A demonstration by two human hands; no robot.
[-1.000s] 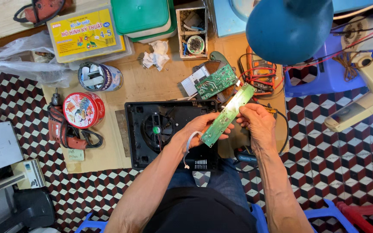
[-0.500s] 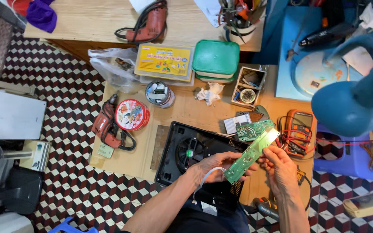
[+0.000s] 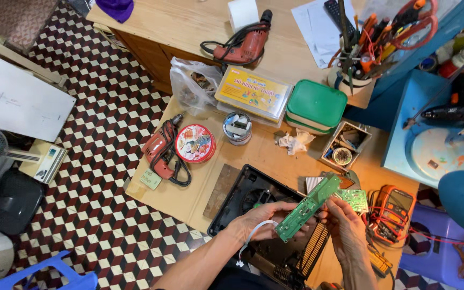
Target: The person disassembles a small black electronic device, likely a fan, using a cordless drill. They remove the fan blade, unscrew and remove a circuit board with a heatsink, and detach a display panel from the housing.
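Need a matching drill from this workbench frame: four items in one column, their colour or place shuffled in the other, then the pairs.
Things:
1. long circuit board
2. round tin
3. lidded box
4. multimeter

Descriptions:
A. green lid, sits next to the yellow case
B. orange casing, at the right of the hands
C. held between both hands over the black housing
D. red, beside the red drill on the low bench

Pairs: 1-C, 2-D, 3-A, 4-B

The left hand and right hand grip the board's two ends above the black housing.

Both hands (image 3: 296, 223) grip green circuit board (image 3: 308, 207) (tilted) over black casing (image 3: 243, 196).
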